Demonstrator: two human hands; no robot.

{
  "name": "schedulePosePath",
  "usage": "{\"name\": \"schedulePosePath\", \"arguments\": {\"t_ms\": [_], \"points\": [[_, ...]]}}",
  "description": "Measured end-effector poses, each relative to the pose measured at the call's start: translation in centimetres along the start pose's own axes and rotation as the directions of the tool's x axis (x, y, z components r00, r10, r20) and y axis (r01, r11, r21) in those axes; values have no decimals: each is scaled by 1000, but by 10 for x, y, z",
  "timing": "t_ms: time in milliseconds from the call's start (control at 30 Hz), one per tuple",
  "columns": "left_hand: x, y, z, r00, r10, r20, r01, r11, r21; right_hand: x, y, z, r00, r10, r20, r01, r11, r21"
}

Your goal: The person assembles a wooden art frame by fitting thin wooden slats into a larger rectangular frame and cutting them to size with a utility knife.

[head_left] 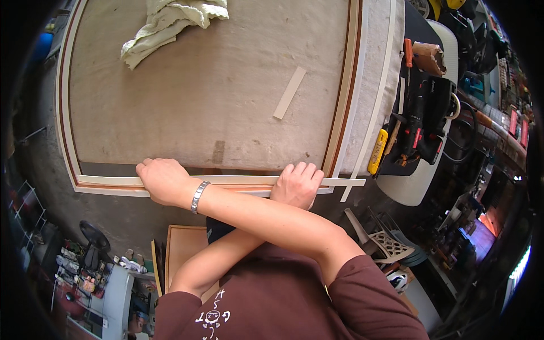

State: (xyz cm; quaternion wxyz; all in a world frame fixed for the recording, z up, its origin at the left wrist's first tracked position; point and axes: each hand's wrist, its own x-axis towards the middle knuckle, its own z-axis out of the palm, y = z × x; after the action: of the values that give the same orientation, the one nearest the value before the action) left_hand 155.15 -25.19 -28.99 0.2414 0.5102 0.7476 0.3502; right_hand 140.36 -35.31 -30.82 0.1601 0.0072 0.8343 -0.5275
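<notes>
Crosswise, right hand [164, 181] and left hand [294, 186] clamp fingers [148, 163] on strip [241, 179] overrunning frame edge [345, 105].

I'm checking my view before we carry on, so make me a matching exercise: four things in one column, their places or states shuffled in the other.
1. Right hand
2. Cloth
3. Left hand
4. Utility knife

A. Bright yellow, right of the frame
B. Nearer the right end of the pale strip
C. Below a metal wristband
D. Crumpled, at the picture's top edge

Pairs: 1-C, 2-D, 3-B, 4-A
</notes>
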Motion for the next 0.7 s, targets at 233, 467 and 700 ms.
{"name": "schedulePosePath", "arguments": {"t_ms": [233, 467, 700], "points": [[-4, -8, 4, 997, 68, 39, -66, 997, -52, -3, -5, -15, 997, 37, 70, -40, 999, 29], [-5, -5, 11, 992, 63, -113, -58, 997, 45, -2, -10, -19, 992, 63, 111, -65, 998, 22], [-7, -3, 17, 982, 67, -176, -63, 998, 31, -6, -9, -18, 998, 45, 46, -49, 995, 84]]}}
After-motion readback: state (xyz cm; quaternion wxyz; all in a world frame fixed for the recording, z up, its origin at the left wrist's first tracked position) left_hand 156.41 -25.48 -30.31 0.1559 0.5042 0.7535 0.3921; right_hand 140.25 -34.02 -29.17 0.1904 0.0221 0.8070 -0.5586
